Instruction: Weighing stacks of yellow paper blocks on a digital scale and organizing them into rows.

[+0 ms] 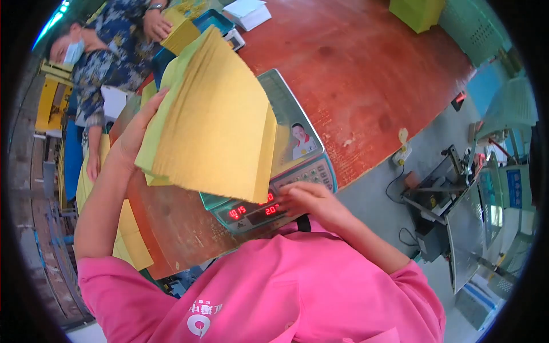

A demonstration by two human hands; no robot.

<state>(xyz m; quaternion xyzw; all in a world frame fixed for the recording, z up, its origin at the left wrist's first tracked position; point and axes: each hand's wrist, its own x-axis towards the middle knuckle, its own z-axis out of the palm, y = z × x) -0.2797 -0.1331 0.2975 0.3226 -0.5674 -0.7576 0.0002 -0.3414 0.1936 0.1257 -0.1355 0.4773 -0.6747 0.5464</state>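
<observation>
A thick stack of yellow paper sheets is tilted up over a digital weighing scale, its layered edges fanned along the left. My left hand is closed on the stack's left side, the thumb near its upper edge. Part of the scale's pan and display is hidden behind the paper. My right hand is beside the stack's lower right corner, over the scale's keypad and lit red display. Its fingers point left, loosely bent and apart, with nothing visible in them.
The scale stands on a worn red-brown table. A co-worker in camouflage clothing stands at the far left, one hand on another yellow paper stack. White paper and a yellow-green block lie at the back. Metal equipment stands right.
</observation>
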